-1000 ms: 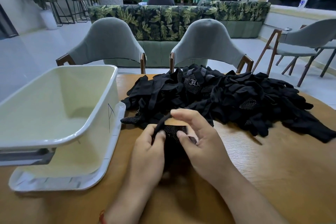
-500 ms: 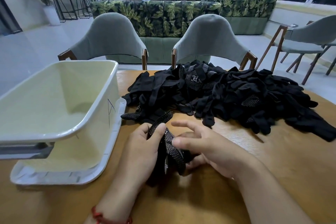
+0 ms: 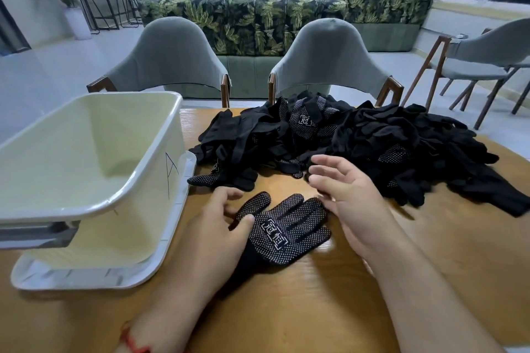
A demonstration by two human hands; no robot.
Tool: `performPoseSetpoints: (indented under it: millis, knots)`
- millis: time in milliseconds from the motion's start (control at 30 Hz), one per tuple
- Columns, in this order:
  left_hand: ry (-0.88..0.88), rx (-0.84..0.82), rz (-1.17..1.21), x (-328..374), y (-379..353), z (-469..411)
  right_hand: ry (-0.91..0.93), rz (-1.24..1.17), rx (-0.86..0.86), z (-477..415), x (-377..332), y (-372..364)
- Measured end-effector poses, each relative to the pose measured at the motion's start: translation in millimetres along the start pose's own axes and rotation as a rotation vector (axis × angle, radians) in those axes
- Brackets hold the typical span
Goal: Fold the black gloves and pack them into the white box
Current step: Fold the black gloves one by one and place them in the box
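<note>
1. A single black glove is laid flat on the wooden table, close to the near edge, with its white-dotted palm and printed white mark turned upward and its fingers spread and pointed away toward the right
2. The left hand is rested on the glove's left side and cuff; its thumb is laid across the edge of the dotted palm, and its fingers are loosely bent, with nothing pinched between them
3. The right hand is held beside the glove's fingertips with the palm turned leftward and the fingers relaxed and slightly curved; nothing is gripped by it, and whether the glove is touched by its lower fingers cannot be told
4. A red cord is worn on the left wrist
5. The pile of black gloves is heaped on the far half of the table, just beyond both hands, and some dotted palms are shown within it
6. The white box is stood on the left of the table, set on a white lid; a letter A is drawn on its right wall
7. Two grey chairs are drawn up to the far edge, and a leaf-patterned sofa is seen behind them
8. Two people are seated beyond the sofa, with their backs turned
</note>
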State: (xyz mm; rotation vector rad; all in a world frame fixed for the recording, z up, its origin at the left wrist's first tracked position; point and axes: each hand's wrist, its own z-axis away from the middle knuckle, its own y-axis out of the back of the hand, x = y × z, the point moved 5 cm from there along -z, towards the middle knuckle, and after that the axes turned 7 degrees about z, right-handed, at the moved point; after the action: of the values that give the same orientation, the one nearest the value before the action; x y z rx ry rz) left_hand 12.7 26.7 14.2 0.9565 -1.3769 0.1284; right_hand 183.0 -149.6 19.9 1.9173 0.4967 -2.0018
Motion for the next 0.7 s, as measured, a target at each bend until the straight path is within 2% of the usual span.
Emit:
performPoseSetpoints:
  millis: [100, 200, 267, 367, 533, 700]
  knots:
    - [-0.24, 0.008, -0.196, 9.8, -2.5, 4.5, 0.093, 0.268, 0.067, -3.8, 3.2, 1.7]
    - [-0.374, -0.046, -0.292, 12.8, -6.3, 4.5, 0.13, 0.469, 0.061, -4.1, 3.4, -1.2]
    - [-0.41, -0.141, -0.342, 12.2, -12.9, 5.6, 0.152, 0.599, 0.035, 0.2, 1.3, -4.9]
    - [-0.411, -0.246, -0.291, 7.9, -22.3, 8.5, 0.204, 0.723, 0.019, 5.3, -0.1, -10.3]
    - [-0.463, -0.207, -0.374, 11.7, -31.1, 11.5, 0.342, 0.833, 0.067, 3.5, -1.5, -12.7]
    - [-0.476, -0.172, -0.447, 14.6, -36.0, 15.4, 0.359, 0.993, 0.094, 0.1, 4.2, -12.6]
